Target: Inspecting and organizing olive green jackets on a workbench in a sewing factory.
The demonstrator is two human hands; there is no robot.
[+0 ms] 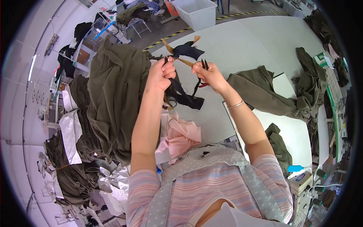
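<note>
Both my hands are raised over the pale table, close together. My left hand (164, 74) is closed around a bunch of black fabric strips (185, 97). Part of the bunch hangs below the fist, and a black piece (189, 50) with tan ends sticks out above it. A tan strip (185, 62) stretches between the hands, its right end pinched by my right hand (209, 76). Two dark points of what look like thread snips (204, 64) rise from the right fist, and a bit of red shows under it. My fingers hide the rest of the tool.
A big olive fabric heap (117, 90) lies left of my arms, with pink cloth (183, 132) below it. More olive cloth (261, 90) spreads over the table (242, 45) at right. A white bin (196, 15) stands beyond the table, a sewing machine (300, 179) at lower right.
</note>
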